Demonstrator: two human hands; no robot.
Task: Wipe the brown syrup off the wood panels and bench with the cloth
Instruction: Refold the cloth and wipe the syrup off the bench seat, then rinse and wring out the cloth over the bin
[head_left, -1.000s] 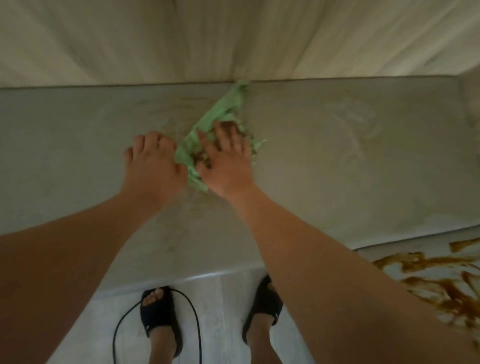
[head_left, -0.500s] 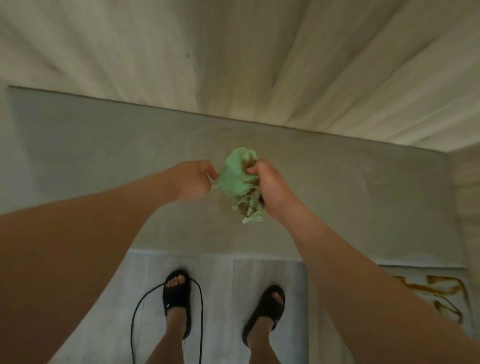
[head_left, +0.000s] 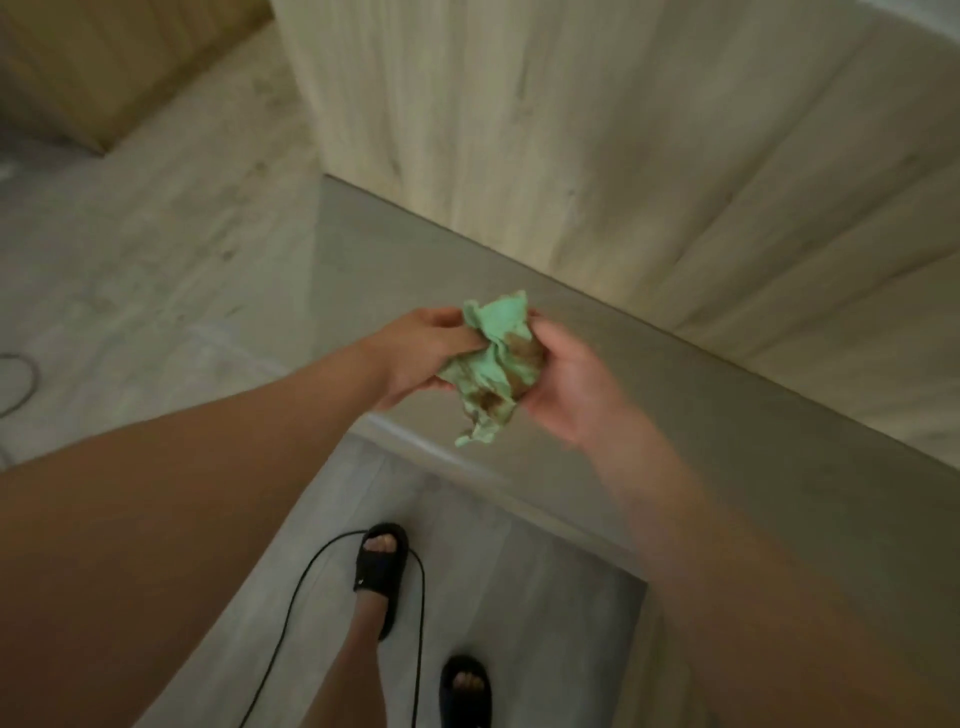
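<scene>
A crumpled green cloth (head_left: 496, 364) stained with brown syrup hangs in the air above the grey bench (head_left: 727, 415). My left hand (head_left: 421, 353) grips its left side and my right hand (head_left: 566, 384) grips its right side. Light wood panels (head_left: 597, 156) rise behind the bench. No syrup shows on the bench or panels in this view.
The bench ends at a corner on the left (head_left: 332, 208), with pale wood-look floor (head_left: 130, 260) beyond it. My feet in black sandals (head_left: 382, 558) stand in front of the bench, and a black cable (head_left: 311, 597) loops around the left foot.
The cloth came off the bench top, bunched up between both hands. The view swung left, so the syrup on the floor panel at lower right is out of sight.
</scene>
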